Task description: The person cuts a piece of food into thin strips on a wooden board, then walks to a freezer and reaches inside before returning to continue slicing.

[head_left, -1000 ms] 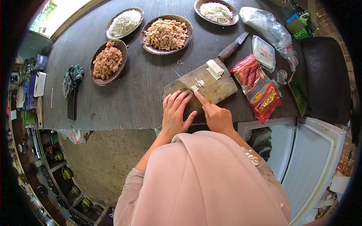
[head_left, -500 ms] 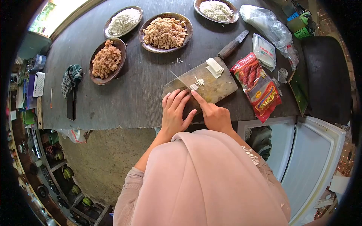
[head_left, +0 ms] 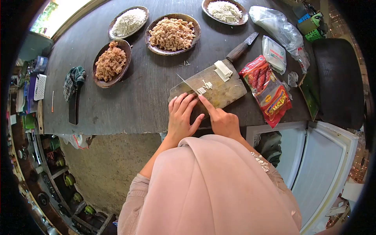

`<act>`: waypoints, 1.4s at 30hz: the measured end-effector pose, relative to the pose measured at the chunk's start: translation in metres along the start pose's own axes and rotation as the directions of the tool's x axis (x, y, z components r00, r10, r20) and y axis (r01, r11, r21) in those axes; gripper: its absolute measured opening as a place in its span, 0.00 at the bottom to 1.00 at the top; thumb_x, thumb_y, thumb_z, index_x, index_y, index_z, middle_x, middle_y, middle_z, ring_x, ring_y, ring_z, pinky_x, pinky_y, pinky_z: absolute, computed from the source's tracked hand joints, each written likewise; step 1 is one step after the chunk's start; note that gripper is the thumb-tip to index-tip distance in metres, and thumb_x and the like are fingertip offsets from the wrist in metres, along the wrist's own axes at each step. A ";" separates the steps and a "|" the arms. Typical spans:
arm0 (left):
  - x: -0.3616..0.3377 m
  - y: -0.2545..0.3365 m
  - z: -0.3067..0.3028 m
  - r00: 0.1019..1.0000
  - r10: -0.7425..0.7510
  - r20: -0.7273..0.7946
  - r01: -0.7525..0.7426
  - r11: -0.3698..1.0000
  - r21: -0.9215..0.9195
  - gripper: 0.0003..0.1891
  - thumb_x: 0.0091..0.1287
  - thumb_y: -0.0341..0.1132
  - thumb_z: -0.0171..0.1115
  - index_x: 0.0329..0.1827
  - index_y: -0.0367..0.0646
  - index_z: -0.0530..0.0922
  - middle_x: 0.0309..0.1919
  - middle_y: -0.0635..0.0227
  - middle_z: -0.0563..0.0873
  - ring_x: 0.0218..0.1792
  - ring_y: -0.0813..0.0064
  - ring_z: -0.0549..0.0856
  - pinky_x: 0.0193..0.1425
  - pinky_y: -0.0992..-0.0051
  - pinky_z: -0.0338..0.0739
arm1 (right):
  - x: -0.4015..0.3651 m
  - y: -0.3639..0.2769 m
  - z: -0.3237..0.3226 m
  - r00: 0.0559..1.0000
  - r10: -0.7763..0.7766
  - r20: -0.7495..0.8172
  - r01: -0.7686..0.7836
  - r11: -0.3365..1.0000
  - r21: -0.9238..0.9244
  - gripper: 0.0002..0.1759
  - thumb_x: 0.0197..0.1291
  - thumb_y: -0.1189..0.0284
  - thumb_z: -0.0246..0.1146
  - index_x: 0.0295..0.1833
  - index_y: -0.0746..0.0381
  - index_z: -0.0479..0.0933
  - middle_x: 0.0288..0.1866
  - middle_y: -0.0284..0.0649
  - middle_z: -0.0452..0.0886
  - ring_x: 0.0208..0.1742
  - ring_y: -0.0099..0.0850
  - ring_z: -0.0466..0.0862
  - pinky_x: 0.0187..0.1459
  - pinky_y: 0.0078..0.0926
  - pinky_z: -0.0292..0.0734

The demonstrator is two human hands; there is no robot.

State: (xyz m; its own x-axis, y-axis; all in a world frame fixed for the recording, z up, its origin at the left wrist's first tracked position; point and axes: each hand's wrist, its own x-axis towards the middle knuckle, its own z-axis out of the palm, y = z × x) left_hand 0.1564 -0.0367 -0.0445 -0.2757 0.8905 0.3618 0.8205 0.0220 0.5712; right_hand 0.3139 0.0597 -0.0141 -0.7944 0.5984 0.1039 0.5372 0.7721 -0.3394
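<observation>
Got the left hand (head_left: 182,115) palm down over the near edge of the cutting board (head_left: 229,92), with fingers loosely together and thumb stuck out sideways. Also got the right hand (head_left: 226,122) curled, with index straight toward the near end of a thin blade (head_left: 188,85), but can't tell about its grip, too hidden. Just past that fingertip, can see small white strips (head_left: 207,85), then white slabs (head_left: 223,71) farther up the board.
</observation>
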 end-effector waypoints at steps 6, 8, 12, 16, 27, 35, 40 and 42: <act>0.003 0.003 -0.003 1.000 0.000 -0.002 0.000 1.000 0.001 0.26 0.66 0.45 0.67 0.64 0.40 0.79 0.67 0.59 0.79 0.72 0.54 0.71 0.77 0.51 0.58 | -0.001 0.006 0.002 1.000 0.006 -0.029 -0.003 0.995 0.103 0.41 0.68 0.72 0.62 0.84 0.39 0.60 0.22 0.38 0.80 0.21 0.39 0.85 0.24 0.40 0.81; 0.002 0.003 -0.002 1.000 -0.002 -0.003 0.002 1.000 -0.003 0.26 0.66 0.45 0.67 0.64 0.40 0.79 0.67 0.59 0.79 0.72 0.54 0.72 0.77 0.51 0.58 | -0.006 0.003 0.000 1.000 0.011 -0.016 -0.009 0.994 0.109 0.40 0.69 0.71 0.61 0.84 0.39 0.60 0.22 0.38 0.81 0.20 0.39 0.85 0.24 0.39 0.81; 0.002 0.003 -0.001 1.000 0.005 -0.013 -0.005 1.000 0.002 0.26 0.66 0.45 0.67 0.64 0.40 0.79 0.67 0.59 0.79 0.72 0.54 0.72 0.77 0.51 0.58 | -0.008 0.001 -0.003 1.000 0.027 0.003 -0.027 0.994 0.104 0.40 0.68 0.71 0.62 0.84 0.39 0.61 0.21 0.38 0.80 0.19 0.38 0.84 0.23 0.39 0.81; 0.002 0.002 -0.002 1.000 0.006 -0.012 -0.006 1.000 -0.007 0.26 0.66 0.45 0.67 0.64 0.40 0.79 0.67 0.59 0.78 0.72 0.53 0.71 0.77 0.50 0.58 | -0.007 0.002 -0.001 1.000 0.020 0.018 -0.021 0.998 0.053 0.44 0.63 0.74 0.62 0.84 0.39 0.61 0.21 0.38 0.79 0.19 0.38 0.84 0.23 0.38 0.81; 0.002 0.003 -0.001 1.000 0.004 -0.015 -0.004 1.000 -0.007 0.26 0.67 0.45 0.67 0.64 0.42 0.79 0.67 0.59 0.77 0.72 0.53 0.71 0.76 0.51 0.58 | -0.002 0.007 -0.002 1.000 -0.009 0.001 0.009 0.998 0.069 0.44 0.62 0.75 0.61 0.84 0.41 0.61 0.21 0.39 0.79 0.19 0.39 0.84 0.23 0.39 0.81; 0.001 0.002 -0.001 1.000 -0.001 -0.008 0.001 1.000 -0.015 0.26 0.67 0.45 0.67 0.64 0.42 0.79 0.67 0.58 0.76 0.72 0.52 0.71 0.77 0.51 0.58 | -0.006 0.003 -0.003 1.000 0.008 0.029 -0.010 0.998 0.066 0.43 0.63 0.74 0.62 0.84 0.40 0.61 0.20 0.38 0.78 0.19 0.38 0.84 0.23 0.39 0.81; 0.002 0.002 -0.001 1.000 -0.003 -0.015 0.002 1.000 -0.019 0.26 0.66 0.46 0.68 0.64 0.41 0.79 0.66 0.57 0.77 0.71 0.52 0.71 0.76 0.50 0.57 | -0.008 0.001 -0.004 0.999 0.032 0.032 -0.035 0.994 0.101 0.43 0.64 0.73 0.62 0.84 0.38 0.61 0.19 0.38 0.78 0.19 0.38 0.83 0.22 0.39 0.80; 0.002 0.002 0.000 1.000 -0.007 -0.014 0.007 1.000 -0.018 0.26 0.66 0.45 0.68 0.64 0.41 0.79 0.66 0.57 0.77 0.71 0.52 0.71 0.76 0.50 0.58 | -0.009 0.001 -0.003 0.999 0.037 0.023 -0.039 0.993 0.112 0.42 0.65 0.73 0.63 0.83 0.38 0.61 0.19 0.38 0.78 0.19 0.38 0.83 0.22 0.39 0.80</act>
State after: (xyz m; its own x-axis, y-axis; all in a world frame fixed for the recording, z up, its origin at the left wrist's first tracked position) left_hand 0.1573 -0.0347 -0.0427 -0.2885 0.8838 0.3684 0.8093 0.0195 0.5870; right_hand 0.3221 0.0558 -0.0122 -0.7803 0.6215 0.0700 0.5328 0.7191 -0.4461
